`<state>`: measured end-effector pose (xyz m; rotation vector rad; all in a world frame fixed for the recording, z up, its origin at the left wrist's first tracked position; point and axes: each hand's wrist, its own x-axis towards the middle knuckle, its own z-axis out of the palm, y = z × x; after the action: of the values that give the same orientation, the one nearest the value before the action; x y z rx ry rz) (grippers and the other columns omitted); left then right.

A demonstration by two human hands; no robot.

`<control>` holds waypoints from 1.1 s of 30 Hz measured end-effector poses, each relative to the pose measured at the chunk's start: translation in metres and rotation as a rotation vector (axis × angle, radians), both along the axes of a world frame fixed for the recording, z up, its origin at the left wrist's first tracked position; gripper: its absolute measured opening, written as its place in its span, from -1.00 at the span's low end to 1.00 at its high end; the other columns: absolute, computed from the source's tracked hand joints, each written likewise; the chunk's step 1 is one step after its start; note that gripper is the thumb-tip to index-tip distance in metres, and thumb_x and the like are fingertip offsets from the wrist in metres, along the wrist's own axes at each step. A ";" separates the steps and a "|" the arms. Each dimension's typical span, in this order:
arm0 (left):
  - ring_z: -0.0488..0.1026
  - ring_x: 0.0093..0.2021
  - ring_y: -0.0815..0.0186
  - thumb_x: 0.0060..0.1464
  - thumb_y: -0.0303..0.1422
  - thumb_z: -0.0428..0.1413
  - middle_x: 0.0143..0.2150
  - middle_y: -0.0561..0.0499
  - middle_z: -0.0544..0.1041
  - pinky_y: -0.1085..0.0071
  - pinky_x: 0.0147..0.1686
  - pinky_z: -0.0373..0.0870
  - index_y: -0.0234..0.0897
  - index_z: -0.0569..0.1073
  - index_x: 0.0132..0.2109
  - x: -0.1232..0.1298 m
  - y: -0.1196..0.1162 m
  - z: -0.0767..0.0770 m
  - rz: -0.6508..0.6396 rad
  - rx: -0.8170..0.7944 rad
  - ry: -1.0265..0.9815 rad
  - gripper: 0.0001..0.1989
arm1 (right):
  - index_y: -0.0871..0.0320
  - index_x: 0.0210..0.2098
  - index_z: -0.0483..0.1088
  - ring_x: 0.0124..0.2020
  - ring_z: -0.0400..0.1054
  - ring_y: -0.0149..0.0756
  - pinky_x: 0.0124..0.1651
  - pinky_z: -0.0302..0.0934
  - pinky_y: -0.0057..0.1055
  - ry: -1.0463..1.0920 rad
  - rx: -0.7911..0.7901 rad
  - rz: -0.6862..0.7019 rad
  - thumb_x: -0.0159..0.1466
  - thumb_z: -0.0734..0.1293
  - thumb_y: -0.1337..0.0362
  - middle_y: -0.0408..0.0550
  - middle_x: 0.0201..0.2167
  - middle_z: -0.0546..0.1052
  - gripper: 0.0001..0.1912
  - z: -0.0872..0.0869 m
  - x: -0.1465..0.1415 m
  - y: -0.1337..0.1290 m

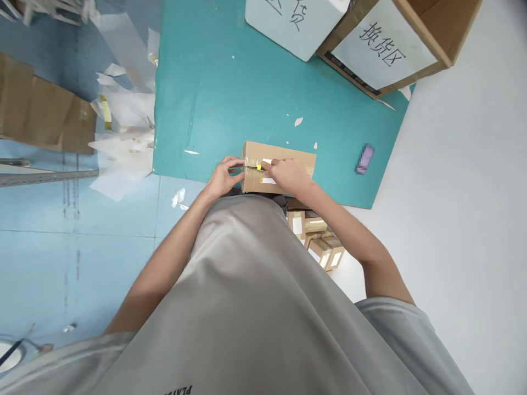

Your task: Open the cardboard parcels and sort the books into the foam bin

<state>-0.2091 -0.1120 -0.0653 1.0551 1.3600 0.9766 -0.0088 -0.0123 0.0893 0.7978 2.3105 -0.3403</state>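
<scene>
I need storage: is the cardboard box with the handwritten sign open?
Open: the cardboard box shows its inner walls beyond the rim.

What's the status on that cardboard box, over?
Left hand open, at left end of cardboard box. Right hand over its top, small yellow item at fingers. Box at near edge of table. Paper scraps beyond, apart.

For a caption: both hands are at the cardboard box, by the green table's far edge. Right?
Wrong edge: the head view shows the left hand and right hand at the cardboard box, by the near edge of the green table.
</scene>
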 end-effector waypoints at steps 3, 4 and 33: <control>0.55 0.13 0.14 0.11 -0.11 0.33 0.08 -0.11 0.53 0.11 0.25 0.51 -0.18 0.65 0.07 -0.001 0.000 0.002 0.009 0.008 0.014 -0.57 | 0.21 0.26 0.43 0.00 0.59 0.00 -0.09 0.21 -0.25 -0.061 0.009 -0.032 0.53 0.10 0.45 0.30 0.00 0.65 -0.57 0.008 0.023 0.004; 0.54 0.14 0.14 0.11 -0.11 0.33 0.09 -0.11 0.52 0.11 0.24 0.52 -0.18 0.65 0.07 -0.001 0.000 0.002 0.011 0.011 0.020 -0.58 | 0.22 0.24 0.45 -0.01 0.59 0.00 -0.10 0.21 -0.25 -0.085 0.020 -0.049 0.52 0.10 0.47 0.31 -0.01 0.65 -0.56 0.012 0.036 0.005; 0.60 0.11 0.10 -0.03 -0.20 0.33 0.10 -0.11 0.59 0.13 0.18 0.59 -0.21 0.64 -0.16 -0.096 0.024 0.016 0.175 -0.091 0.174 -0.71 | -0.01 0.11 0.61 -0.15 0.55 -0.07 -0.20 0.20 -0.29 0.326 0.081 -0.610 0.49 0.34 0.06 0.04 -0.03 0.70 -0.68 -0.015 0.153 -0.015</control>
<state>-0.3050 -0.0878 -0.0497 0.9830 1.6470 0.9568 0.1445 -0.0275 0.0743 1.5891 2.3322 -0.6866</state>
